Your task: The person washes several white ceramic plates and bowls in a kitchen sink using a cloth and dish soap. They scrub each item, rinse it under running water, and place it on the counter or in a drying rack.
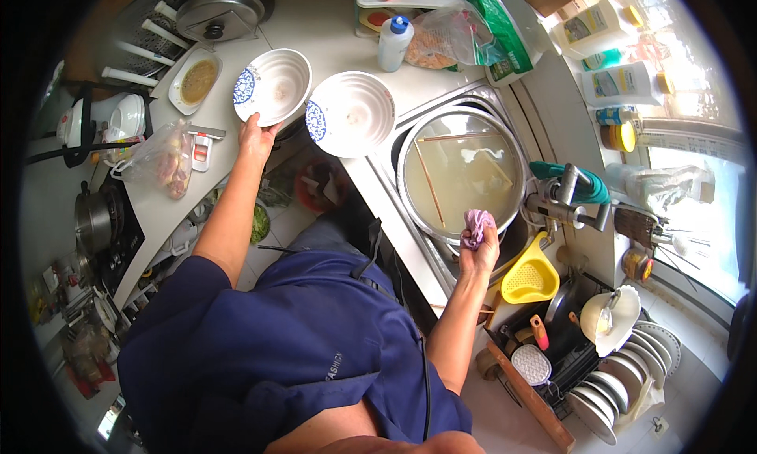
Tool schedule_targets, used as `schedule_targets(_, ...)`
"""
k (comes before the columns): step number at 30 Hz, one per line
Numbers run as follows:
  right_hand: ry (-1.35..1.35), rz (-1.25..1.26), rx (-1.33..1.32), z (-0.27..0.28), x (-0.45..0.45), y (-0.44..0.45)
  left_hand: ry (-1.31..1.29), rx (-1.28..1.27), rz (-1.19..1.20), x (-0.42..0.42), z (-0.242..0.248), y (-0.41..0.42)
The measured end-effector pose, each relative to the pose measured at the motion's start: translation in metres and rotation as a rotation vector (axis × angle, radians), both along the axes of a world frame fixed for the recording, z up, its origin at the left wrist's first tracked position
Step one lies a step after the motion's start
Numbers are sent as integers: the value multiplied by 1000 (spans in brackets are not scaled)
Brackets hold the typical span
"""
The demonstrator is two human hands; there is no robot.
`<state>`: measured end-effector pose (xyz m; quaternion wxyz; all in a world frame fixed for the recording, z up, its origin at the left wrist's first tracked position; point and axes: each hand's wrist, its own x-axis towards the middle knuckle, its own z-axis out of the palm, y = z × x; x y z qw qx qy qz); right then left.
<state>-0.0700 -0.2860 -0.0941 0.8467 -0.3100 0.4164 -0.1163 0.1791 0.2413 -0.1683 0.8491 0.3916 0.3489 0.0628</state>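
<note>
My left hand (258,139) grips the near rim of a white bowl (284,87) with a blue pattern, over the counter. A second white bowl (361,114) of the same pattern sits to its right, at the counter's edge by the sink. In my right hand (482,250) is a bunched purple cloth (476,228), held above the near rim of a large metal basin (404,188). Cloudy water fills the basin, which stands in the sink. Chopsticks (430,185) lie in the water, and a pale, squarish shape beneath it is unclear.
A yellow strainer (529,279) hangs beside the faucet (559,208). Plates (597,398) stand in a dish rack at lower right. A squeeze bottle (395,43) is behind the bowls. On the left counter are an oblong dish of brown liquid (198,81) and a plastic bag (162,161).
</note>
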Motion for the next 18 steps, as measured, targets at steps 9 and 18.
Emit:
schedule_targets(9,43,-26,-38,10,3,2,-13,5,29,0,-6,-5)
schedule_targets(18,22,-11,-18,9,5,6,-21,2,-2,-1,-18,2)
